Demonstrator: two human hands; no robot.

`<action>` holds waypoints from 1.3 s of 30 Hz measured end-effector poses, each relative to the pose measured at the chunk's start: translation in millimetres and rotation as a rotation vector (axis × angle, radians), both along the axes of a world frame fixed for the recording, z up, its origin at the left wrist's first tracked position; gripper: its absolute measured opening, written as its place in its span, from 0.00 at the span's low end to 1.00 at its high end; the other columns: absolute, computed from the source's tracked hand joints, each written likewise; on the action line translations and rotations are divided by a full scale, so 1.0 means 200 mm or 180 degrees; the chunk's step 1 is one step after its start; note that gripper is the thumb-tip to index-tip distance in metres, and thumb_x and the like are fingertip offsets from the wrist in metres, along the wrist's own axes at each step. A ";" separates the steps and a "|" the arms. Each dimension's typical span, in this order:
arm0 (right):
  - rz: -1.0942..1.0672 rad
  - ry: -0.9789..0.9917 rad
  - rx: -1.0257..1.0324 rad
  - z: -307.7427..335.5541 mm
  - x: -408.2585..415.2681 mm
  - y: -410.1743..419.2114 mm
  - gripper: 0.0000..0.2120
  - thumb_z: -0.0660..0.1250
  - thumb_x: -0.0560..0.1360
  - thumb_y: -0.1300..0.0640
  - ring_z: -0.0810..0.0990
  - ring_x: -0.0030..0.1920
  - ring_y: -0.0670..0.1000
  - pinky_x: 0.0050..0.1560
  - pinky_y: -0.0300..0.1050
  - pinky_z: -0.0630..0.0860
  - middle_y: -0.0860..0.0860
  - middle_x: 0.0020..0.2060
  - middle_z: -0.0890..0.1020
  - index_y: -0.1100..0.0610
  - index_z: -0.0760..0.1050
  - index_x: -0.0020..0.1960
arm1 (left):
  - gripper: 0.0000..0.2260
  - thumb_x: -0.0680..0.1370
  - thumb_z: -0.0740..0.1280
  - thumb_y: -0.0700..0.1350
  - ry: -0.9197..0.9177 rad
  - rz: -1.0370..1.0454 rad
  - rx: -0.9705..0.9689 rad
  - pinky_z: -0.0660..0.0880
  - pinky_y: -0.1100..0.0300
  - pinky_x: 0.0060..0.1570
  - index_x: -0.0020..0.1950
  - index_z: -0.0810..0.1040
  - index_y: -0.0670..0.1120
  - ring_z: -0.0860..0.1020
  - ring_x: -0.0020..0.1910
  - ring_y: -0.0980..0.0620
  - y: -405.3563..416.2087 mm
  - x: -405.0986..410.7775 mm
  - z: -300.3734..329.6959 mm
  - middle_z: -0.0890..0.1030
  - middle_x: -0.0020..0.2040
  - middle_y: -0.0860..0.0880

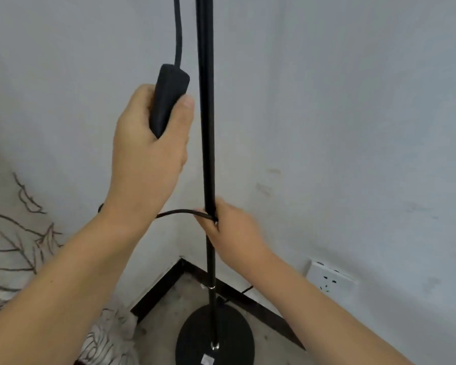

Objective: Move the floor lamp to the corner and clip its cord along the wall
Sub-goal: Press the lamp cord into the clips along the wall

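Note:
A black floor lamp stands in the room corner, its thin pole (206, 127) rising from a round black base (195, 335) on the floor. My left hand (148, 154) is closed around a black oblong switch block (167, 98) on the lamp's cord (178, 35), which hangs down from above, left of the pole. My right hand (232, 233) grips the pole lower down and pinches a loop of the cord (179, 212) against it. The cord's run behind my left wrist is hidden.
Two pale walls meet behind the pole, with a dark skirting board (158, 293) along the floor. A white wall socket (329, 277) sits low on the right wall. A white patterned fabric (13, 246) hangs or lies at the left.

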State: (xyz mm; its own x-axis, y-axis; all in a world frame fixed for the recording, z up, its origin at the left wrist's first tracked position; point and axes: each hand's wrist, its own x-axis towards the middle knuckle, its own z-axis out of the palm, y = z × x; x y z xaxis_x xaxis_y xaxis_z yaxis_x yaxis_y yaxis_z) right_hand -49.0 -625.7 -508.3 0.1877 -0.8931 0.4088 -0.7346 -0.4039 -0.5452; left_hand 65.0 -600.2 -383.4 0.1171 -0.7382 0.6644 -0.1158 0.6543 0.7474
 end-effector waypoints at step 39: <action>-0.1556 0.0614 -0.0171 0.08 -0.45 -0.18 0.21 0.58 0.75 0.56 0.70 0.26 0.56 0.27 0.45 0.66 0.55 0.23 0.72 0.58 0.61 0.24 | 0.06 0.79 0.62 0.39 0.1350 -0.0734 0.1126 0.78 0.62 0.34 0.43 0.72 0.47 0.77 0.29 0.54 -0.49 -0.57 -0.92 0.77 0.29 0.54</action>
State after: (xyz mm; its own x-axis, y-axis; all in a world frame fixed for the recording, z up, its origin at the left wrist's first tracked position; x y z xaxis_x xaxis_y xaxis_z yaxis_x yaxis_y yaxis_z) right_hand -139.8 -661.8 -492.3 -0.1691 -0.8740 0.4555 -0.9292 -0.0127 -0.3694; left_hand -48.5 -697.7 -567.0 0.1288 -0.9439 0.3039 0.3558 0.3301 0.8743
